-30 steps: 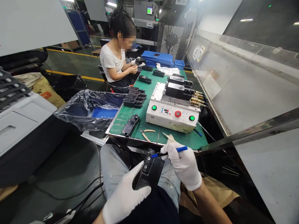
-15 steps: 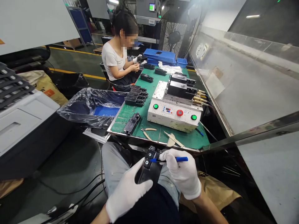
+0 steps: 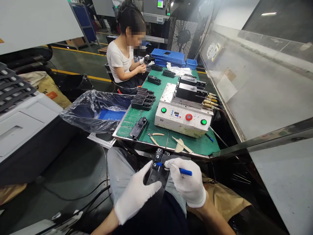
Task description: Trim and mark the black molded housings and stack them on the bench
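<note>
Left of the white control unit point(image 3: 182, 119), a clear plastic bag point(image 3: 95, 111) lies against the green-topped table point(image 3: 129, 122), a co-worker point(image 3: 119, 55) sits beyond it, and pliers point(image 3: 154, 138) lie on the table. Below the unit, the gloved left hand point(image 3: 135, 192) grips a black module point(image 3: 156, 173) above the person's lap, while the gloved right hand point(image 3: 187, 182) pinches a blue-handled pick point(image 3: 186, 171), its tip at the module.

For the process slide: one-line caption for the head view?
Gloved left hand holds a black module; right hand puts a blue-handled tool to it.
</note>
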`<state>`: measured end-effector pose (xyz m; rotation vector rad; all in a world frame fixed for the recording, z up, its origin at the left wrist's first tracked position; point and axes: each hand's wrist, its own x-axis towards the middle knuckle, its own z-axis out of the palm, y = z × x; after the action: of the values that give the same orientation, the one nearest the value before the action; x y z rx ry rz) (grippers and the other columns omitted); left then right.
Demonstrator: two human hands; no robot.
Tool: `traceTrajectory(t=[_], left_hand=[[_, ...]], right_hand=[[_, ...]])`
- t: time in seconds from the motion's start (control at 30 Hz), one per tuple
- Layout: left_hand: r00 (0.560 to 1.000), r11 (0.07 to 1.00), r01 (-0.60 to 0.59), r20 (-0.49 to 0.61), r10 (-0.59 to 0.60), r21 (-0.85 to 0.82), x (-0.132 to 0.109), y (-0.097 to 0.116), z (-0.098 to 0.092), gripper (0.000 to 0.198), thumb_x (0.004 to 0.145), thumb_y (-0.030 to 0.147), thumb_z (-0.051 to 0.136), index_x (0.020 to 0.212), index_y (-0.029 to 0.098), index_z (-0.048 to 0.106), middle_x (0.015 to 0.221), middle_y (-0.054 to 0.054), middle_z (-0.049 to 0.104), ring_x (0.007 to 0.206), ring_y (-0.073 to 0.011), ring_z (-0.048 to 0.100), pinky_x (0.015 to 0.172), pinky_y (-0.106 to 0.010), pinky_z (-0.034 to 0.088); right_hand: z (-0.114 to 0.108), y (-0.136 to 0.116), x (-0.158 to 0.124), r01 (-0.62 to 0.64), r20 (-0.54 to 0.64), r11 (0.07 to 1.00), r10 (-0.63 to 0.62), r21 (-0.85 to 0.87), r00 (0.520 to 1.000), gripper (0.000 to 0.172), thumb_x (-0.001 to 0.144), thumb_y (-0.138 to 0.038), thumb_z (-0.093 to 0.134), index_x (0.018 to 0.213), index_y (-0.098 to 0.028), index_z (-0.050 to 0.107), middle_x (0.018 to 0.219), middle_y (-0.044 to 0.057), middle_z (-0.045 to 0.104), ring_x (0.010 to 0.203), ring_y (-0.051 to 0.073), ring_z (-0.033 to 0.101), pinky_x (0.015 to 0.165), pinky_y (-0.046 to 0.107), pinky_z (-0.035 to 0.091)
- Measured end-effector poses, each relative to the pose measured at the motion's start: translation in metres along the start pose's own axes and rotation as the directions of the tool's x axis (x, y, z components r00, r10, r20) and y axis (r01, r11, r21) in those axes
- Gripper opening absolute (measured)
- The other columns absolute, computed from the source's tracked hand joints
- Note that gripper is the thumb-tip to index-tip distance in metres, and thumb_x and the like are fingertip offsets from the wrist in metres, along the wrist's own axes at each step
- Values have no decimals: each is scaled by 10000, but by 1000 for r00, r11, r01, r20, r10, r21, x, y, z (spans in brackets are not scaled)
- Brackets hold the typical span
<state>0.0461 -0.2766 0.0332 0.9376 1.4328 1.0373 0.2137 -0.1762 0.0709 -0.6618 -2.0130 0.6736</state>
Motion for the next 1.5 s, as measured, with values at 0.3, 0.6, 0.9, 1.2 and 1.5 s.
traceTrajectory(t=[0.3,0.6,0.9,1.2,1.5], left_hand=[[931,984,-85,-363,23,-155,59,11,-22,553,835,467,771,1307,214,633,1237,-53,744,1120,-247,680,967,-333,553],[929,972,-148,-362,72,-185,71,15,-24,539,848,467,780,1311,230,640,1254,-55,744,1127,-243,684,956,-332,567],[923,974,-131,-382,51,-186,72,15,-29,556,853,492,772,1334,247,637,1277,-55,736,1179,-266,663,1034,-375,531],[896,952,-171,-442,43,-254,77,19,-35,577,826,496,795,1299,197,657,1259,-77,741,1113,-248,687,942,-326,572],[894,957,-176,-445,58,-230,78,18,-39,576,837,486,795,1318,204,651,1286,-69,732,1153,-238,671,998,-327,543]], right_hand=[[15,-21,-41,-34,-82,998,38,54,996,215,844,-52,706,958,-234,718,844,2,786,707,172,754,687,269,606],[40,-10,-48,96,113,995,-93,-16,989,302,909,-26,614,1164,-177,674,948,63,798,816,203,774,722,316,614],[29,-1,-63,42,-46,996,-46,-78,998,409,852,36,664,1187,-197,684,1001,82,802,861,221,780,762,337,631],[25,5,-65,15,-48,998,-18,-61,999,377,857,31,659,1151,-202,703,979,72,803,853,213,780,750,328,639],[31,9,-53,14,7,998,-13,-63,1000,285,887,-12,633,1074,-196,743,957,73,806,811,210,783,734,320,647]])
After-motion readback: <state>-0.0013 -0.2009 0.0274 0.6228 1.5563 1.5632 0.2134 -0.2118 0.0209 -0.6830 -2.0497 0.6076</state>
